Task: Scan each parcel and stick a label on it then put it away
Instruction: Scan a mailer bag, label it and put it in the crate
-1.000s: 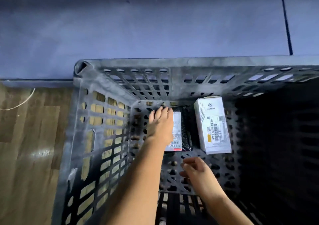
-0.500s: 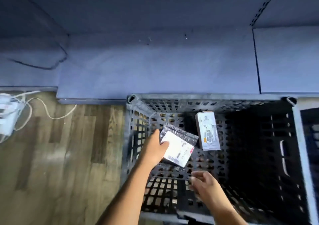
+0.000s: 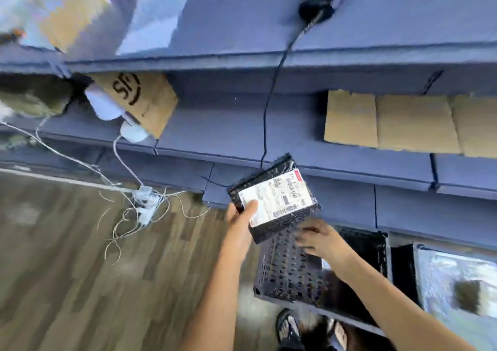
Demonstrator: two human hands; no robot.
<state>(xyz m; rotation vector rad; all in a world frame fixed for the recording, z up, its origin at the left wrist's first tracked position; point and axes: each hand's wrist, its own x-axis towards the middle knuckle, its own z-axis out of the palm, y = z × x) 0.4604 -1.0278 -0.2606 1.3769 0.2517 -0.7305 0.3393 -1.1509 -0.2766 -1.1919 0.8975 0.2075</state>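
A flat black-wrapped parcel (image 3: 274, 197) with a white shipping label is held up in front of the blue shelves. My left hand (image 3: 242, 217) grips its lower left corner, thumb on the label. My right hand (image 3: 320, 239) hovers just below the parcel's right edge with fingers spread, holding nothing, above the dark slatted crate (image 3: 290, 272) on the floor. A black scanner (image 3: 316, 10) rests on an upper shelf, its black cable hanging down behind the parcel.
Blue shelves (image 3: 336, 162) hold cardboard pieces (image 3: 390, 124), a brown box marked SF (image 3: 139, 100) and a white parcel (image 3: 153, 22). White cables and a power strip (image 3: 145, 202) lie on the wooden floor at left. A second bin (image 3: 457, 278) stands right of the crate.
My left hand lifted the black parcel out of the crate and up in front of the shelves. The view rose from the crate to the shelving; my right hand followed upward.
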